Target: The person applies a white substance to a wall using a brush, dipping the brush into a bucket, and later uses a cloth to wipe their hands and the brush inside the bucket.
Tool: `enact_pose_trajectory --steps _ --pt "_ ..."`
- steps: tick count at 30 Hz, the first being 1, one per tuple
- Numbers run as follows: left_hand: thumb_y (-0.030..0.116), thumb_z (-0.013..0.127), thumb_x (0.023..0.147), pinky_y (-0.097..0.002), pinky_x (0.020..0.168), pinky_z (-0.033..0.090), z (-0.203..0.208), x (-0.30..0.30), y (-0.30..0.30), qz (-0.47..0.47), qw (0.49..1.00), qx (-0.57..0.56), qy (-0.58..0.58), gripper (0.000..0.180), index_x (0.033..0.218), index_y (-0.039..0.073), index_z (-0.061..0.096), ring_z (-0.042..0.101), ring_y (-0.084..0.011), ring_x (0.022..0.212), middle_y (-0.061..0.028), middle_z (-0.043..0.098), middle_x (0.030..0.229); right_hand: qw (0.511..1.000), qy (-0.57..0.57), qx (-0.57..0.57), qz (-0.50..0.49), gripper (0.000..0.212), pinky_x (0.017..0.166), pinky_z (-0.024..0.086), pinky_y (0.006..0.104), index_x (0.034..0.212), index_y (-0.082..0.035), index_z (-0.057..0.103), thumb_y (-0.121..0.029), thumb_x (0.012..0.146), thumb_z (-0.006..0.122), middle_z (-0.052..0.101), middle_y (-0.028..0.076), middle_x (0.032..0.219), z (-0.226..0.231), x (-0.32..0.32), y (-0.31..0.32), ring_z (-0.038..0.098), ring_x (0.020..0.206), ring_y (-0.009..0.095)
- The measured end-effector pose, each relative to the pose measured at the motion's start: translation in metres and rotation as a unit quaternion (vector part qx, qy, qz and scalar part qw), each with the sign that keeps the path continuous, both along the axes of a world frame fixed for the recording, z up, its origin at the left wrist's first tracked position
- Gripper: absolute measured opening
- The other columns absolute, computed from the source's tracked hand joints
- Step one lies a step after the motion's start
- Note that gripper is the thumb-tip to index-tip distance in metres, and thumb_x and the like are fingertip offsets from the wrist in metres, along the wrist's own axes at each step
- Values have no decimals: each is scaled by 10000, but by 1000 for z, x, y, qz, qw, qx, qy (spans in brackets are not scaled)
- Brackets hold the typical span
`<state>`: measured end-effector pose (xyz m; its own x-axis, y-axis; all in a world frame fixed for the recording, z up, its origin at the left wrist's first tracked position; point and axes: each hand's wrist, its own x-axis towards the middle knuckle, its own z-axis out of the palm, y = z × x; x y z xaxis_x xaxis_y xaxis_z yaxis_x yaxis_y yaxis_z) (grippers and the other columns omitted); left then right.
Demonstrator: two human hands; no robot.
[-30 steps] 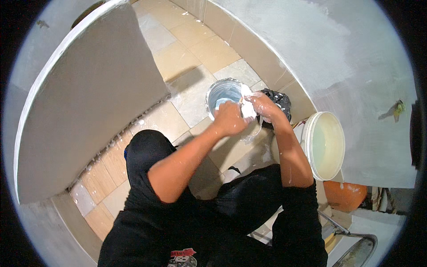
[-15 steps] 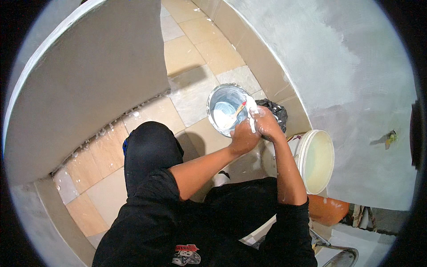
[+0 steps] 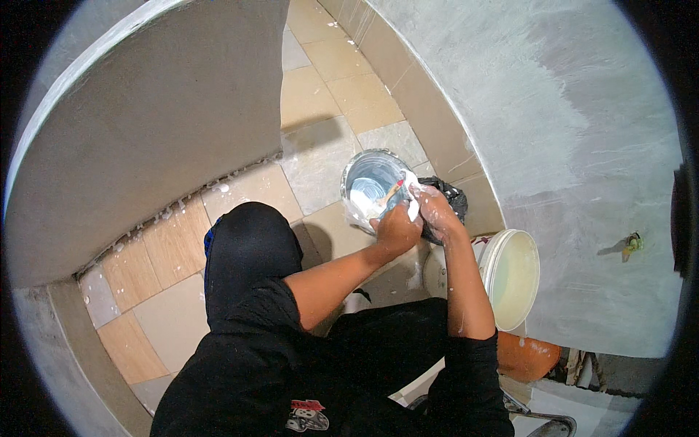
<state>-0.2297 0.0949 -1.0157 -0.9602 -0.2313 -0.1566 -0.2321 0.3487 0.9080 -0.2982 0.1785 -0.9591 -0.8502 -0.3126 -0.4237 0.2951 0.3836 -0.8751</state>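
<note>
A round pail (image 3: pixel 348 175) stands on the tiled floor, with white paint-like liquid (image 3: pixel 364 207) in its bottom. A paintbrush (image 3: pixel 393 191) with a red-tipped handle leans inside it, against the right side. At the pail's near right rim my two hands are close together. My right hand (image 3: pixel 439 213), spotted with white, is closed on a white, soft, cloth-like strip (image 3: pixel 413 188). My left hand (image 3: pixel 399 230) is closed beside it, at the strip's lower end; its fingers are partly hidden. A crumpled black plastic bag (image 3: pixel 453 198) lies behind my right hand.
A cream bucket (image 3: pixel 515 280) lies tipped near my right forearm, with an orange container (image 3: pixel 528 357) below it. A grey partition (image 3: pixel 160 131) rises on the left and a plastered wall (image 3: pixel 582 182) on the right. White spots mark the floor tiles (image 3: pixel 175 247).
The view has shifted slightly, and the pail appears lower. Both hands stay at its rim and have turned a little; less of the white strip shows between them.
</note>
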Motion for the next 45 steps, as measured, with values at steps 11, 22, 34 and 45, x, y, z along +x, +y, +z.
enact_pose_trajectory --steps 11,22,34,45 --pt "254 528 860 -761 863 257 4 10 -4 -29 998 -31 41 315 1017 -7 612 608 -461 1013 -272 659 1006 999 33 13 6 295 745 444 309 1014 17 638 -257 993 530 632 56 909 -14 -4 7 545 806 141" --pt "237 502 867 -770 913 244 13 21 -14 -84 994 -55 -43 337 1009 -42 628 619 -449 1031 -293 655 1036 996 34 80 14 296 551 436 356 851 26 635 -239 961 560 580 79 690 -48 -16 -1 528 578 165" --pt "217 503 857 -718 881 305 11 21 -19 -75 993 -68 -63 302 974 -24 642 636 -427 1005 -266 670 1018 977 84 194 29 330 752 478 397 1003 68 661 -241 904 603 681 208 898 -67 -27 -9 649 839 260" --pt "259 491 897 -638 910 367 16 25 -21 -75 992 -61 -81 356 1055 -36 613 620 -459 1025 -296 651 1039 969 94 227 35 398 828 475 428 1042 85 640 -277 877 642 672 269 1026 -95 -43 -6 653 1003 363"
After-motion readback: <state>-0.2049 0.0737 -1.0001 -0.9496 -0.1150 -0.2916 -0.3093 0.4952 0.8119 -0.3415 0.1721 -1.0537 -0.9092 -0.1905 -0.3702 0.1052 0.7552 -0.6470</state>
